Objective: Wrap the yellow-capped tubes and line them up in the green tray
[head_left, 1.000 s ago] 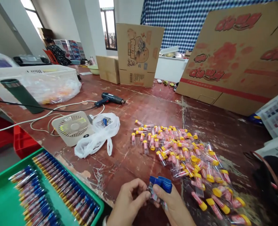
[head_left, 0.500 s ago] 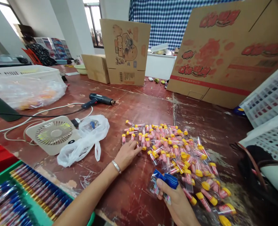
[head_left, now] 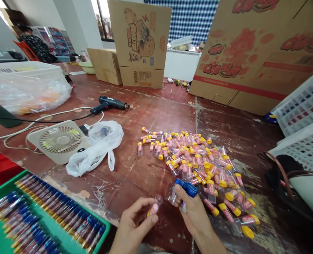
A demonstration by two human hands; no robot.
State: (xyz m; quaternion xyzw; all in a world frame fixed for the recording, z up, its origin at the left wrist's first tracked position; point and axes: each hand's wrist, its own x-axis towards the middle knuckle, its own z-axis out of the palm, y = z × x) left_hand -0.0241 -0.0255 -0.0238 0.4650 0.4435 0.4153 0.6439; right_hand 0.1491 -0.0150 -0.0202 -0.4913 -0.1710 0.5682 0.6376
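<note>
Between the thumb and fingers of my left hand point(head_left: 136, 222) is a small clear tube point(head_left: 153, 209) with pink contents and a yellow cap, its clear end pointing up and away. Just to the right, my right hand point(head_left: 194, 215) is closed around a bunch of blue-topped clear pieces point(head_left: 189, 188); their lower parts are mostly hidden by the fingers. The two hands are close together but apart. Beyond them spreads a loose pile of yellow-capped tubes point(head_left: 198, 160), lying in many directions on the worn red table point(head_left: 135, 183).
At lower left, a green tray point(head_left: 107, 225) holds rows of tubes with blue and yellow ends. Further back are a small fan point(head_left: 61, 139), a white plastic bag point(head_left: 92, 155) and a heat gun point(head_left: 111, 103). Cardboard boxes point(head_left: 143, 46) stand behind; white baskets point(head_left: 304, 106) are at right.
My left hand has come back from the pile's left edge toward my right hand, now with a yellow-capped tube in it. My right hand still grips the blue-topped pieces. The view has tilted down slightly.
</note>
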